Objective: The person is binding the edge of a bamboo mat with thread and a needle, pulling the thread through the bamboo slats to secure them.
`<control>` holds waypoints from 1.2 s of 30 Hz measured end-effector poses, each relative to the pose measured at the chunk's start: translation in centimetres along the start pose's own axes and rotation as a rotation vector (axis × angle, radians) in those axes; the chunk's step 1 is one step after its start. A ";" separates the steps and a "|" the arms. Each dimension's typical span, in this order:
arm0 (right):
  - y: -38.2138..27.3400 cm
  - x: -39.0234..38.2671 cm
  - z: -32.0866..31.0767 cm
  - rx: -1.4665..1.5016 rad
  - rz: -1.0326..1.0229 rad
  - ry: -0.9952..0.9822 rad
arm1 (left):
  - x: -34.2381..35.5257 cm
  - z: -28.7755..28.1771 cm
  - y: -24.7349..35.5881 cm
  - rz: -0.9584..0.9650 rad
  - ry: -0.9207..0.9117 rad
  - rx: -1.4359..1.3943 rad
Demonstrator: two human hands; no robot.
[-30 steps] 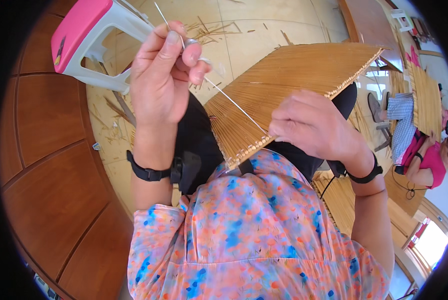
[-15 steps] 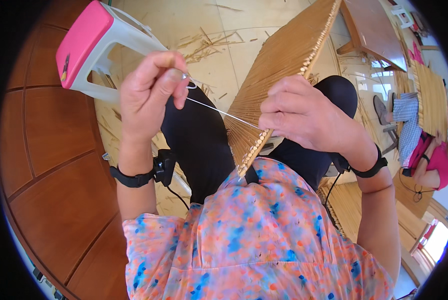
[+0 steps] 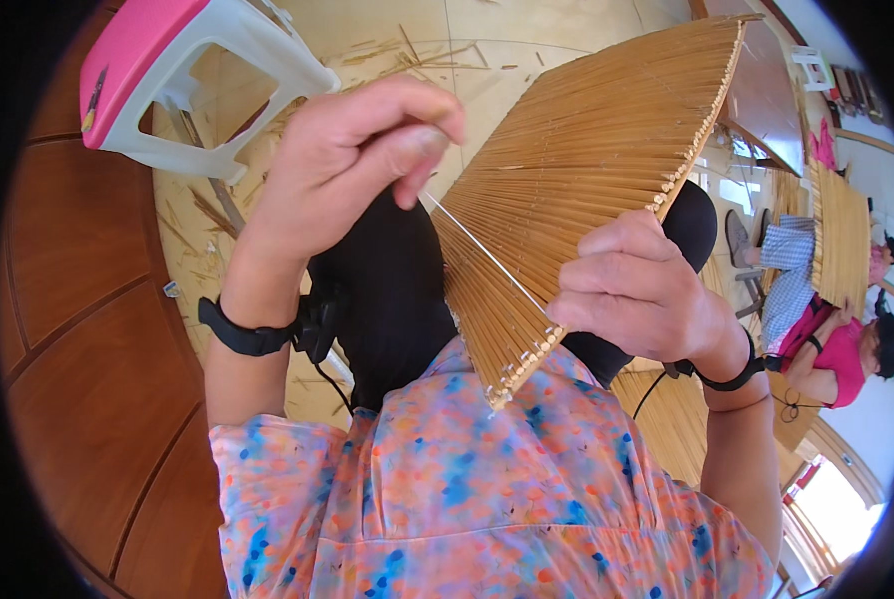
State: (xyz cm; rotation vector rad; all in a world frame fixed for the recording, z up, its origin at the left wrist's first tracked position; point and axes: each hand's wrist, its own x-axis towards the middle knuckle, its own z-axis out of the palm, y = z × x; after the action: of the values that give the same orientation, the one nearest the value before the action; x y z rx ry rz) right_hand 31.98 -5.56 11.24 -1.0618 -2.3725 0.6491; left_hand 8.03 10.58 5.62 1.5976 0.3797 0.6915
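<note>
A mat of tan reed-like stalks [image 3: 607, 130] bound side by side stands tilted across my lap, its trimmed stalk ends forming the edge toward me. My right hand [image 3: 632, 285] is closed round that edge, thumb side over the stalk ends. From the mat near the right hand's fingers, a white thread [image 3: 487, 248] runs taut up to my left hand [image 3: 357, 165]. The left hand is raised beyond the mat's left side, fingers curled and pinching the thread. Whether a needle is in that pinch is hidden. Short white thread ends show along the mat's lower corner.
A stool with a pink seat [image 3: 152, 45] stands at the upper left, a small tool [image 3: 94, 98] on it. Stalk scraps [image 3: 407, 58] litter the floor. Brown wooden panels [image 3: 87, 329] line the left. At the right, another person [image 3: 832, 364] sits beside a similar mat [image 3: 842, 235].
The mat has tilted so more of its face shows. My right hand has moved slightly right and down the view; my left hand has risen a little, the thread still taut.
</note>
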 end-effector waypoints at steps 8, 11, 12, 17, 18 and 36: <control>-0.1 -0.6 -0.7 0.021 0.025 0.030 | -1.1 -3.2 -1.4 -0.225 0.317 0.094; -0.8 -1.3 -0.7 -0.044 0.100 0.027 | -1.7 -1.9 0.6 -0.018 0.501 0.509; -0.9 -1.5 -0.5 -0.104 0.127 0.076 | -2.3 -1.3 1.2 -0.017 0.362 0.444; -1.9 -2.2 -0.2 -0.301 0.158 0.129 | -2.7 2.4 1.7 0.241 -0.198 0.379; -1.8 -2.3 -0.1 -0.304 0.161 0.122 | -2.8 2.7 1.6 0.249 -0.257 0.402; -0.7 -3.3 0.1 -0.145 0.149 0.166 | -1.5 4.3 0.3 0.336 -0.317 0.401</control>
State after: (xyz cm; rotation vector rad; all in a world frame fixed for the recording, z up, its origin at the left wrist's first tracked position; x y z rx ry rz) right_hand 33.49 -8.50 10.85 -1.3109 -2.2390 0.4253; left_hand 9.55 6.23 5.46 2.1465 0.0103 0.6218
